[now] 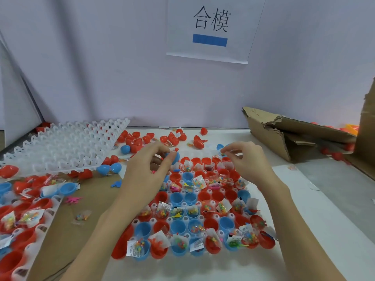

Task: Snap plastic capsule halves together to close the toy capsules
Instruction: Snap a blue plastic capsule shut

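Blue capsule [174,157] gripped in left hand [148,169] fingers, right hand [246,161] fingers pinching candy packet [222,154]

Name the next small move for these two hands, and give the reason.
Probably bring the right hand across to the blue capsule that the left hand grips, so both hands can press it shut. The right hand pinches only a small packet at the tray's far edge, where many halves sit open.

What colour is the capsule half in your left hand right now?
Blue: the plastic capsule half gripped by the left hand, seen in the head view.
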Tool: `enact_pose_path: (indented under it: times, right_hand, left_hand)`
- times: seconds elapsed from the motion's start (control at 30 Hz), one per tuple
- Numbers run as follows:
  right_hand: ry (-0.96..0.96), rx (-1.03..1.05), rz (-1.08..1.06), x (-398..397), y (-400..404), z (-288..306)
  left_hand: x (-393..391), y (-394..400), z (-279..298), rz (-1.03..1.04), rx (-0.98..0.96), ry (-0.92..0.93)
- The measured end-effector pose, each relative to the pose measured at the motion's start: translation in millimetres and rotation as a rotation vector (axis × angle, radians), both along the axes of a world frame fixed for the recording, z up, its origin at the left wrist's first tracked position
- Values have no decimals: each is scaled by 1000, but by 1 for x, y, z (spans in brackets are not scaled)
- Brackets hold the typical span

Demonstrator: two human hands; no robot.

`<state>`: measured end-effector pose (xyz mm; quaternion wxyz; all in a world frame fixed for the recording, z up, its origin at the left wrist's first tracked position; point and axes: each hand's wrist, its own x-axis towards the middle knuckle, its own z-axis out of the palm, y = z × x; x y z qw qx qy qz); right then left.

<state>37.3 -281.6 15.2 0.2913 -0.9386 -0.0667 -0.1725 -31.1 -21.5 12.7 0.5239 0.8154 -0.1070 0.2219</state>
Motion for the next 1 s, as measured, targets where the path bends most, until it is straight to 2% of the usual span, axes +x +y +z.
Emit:
enact_pose_path:
  times: [0.1, 0.23, 0.3, 0.37, 0.43, 0.53, 0.63, 0.77, 1.0]
  right_hand:
    - [36, 105, 44, -1, -2, 4]
    - [29, 537, 135, -9, 1, 18]
    - [-49, 642, 140, -11, -1, 25]
    - [-123, 498, 59, -4, -5, 29]
    - [-53, 212, 2, 12, -8, 31]
    - [118, -182, 84, 37, -7, 31]
    - [217, -401, 172, 53, -3, 28]
    - [256, -490, 173, 62, -1, 20]
    - [145, -325, 125, 58, -2, 12]
  left_hand:
    - [0, 1, 0, 15, 15, 6]
    - [1, 2, 1, 19, 16, 8]
    - [1, 3, 1, 17, 20, 8]
    - [0, 3, 1, 14, 9, 14]
    - [1, 4, 1, 10, 20, 12]
    - [2, 5, 0, 15, 59, -8]
    - [2, 6, 0, 13, 83, -1]
    - [1, 9, 1, 5, 87, 2]
    - [1, 8, 1, 3, 110, -12]
